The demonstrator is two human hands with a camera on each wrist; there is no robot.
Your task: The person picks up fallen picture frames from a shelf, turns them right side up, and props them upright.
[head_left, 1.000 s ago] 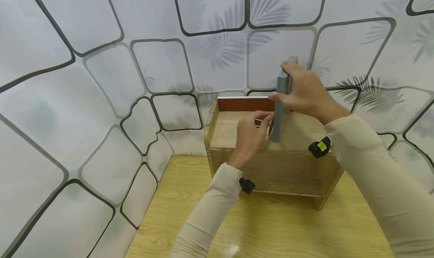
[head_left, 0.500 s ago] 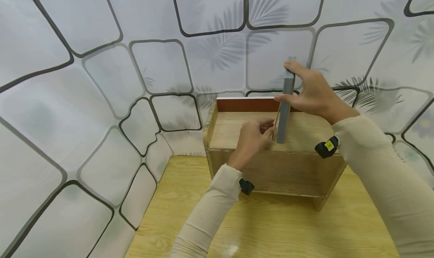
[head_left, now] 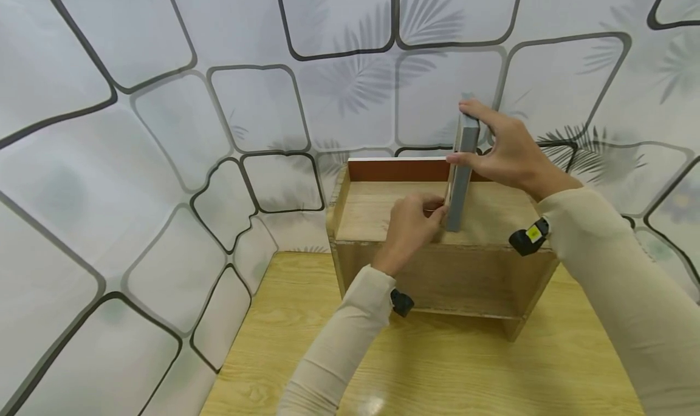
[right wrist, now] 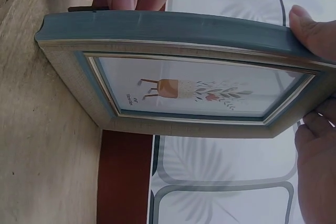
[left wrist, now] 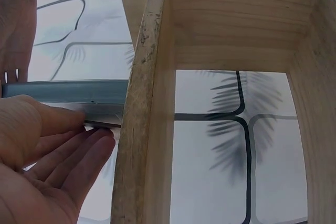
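A grey-blue picture frame (head_left: pixel 458 204) stands upright, edge-on to the head view, on the top of a small wooden shelf (head_left: pixel 372 206). My right hand (head_left: pixel 511 152) grips its upper part, thumb on the near edge and fingers over the top. At the lower back of the frame, my left hand (head_left: pixel 412 225) pinches a thin dark-edged stand (left wrist: pixel 102 125) between thumb and fingers; most of that piece is hidden. In the right wrist view, the glazed front shows a print (right wrist: pixel 173 88) of a potted plant, and left fingertips appear behind the frame.
Below the shelf's top is an open compartment (head_left: pixel 454 279). A reddish-brown back board (head_left: pixel 396 170) rises behind the top. The shelf stands on a yellow wood-grain table (head_left: pixel 437 367), against patterned wall covering (head_left: pixel 350 106).
The picture frame has shifted slightly right and turned, with my right hand following. My left hand has moved a little right, and the stand, seen angled out half a second ago, now lies closer to the frame.
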